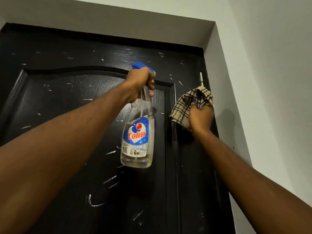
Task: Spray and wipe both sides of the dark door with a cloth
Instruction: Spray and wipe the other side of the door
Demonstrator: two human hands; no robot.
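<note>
Now we face the door (67,115), which rises ahead of and above both hands, its long axis upright, with white streaks scattered across it. Our left hand (139,83) is clenched round the neck of the bottle (137,141), which hangs base-down, its blue nozzle aimed away from us at the upper panel. Our right hand (200,119) grips the bunched cloth (190,102) at the door's right stile, seemingly touching it, so it looks the nearer hand for wiping once spray lands.

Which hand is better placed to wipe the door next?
Right, probably: the right hand grips the checked cloth at the right edge of the door, while the left hand holds the spray bottle.
</note>
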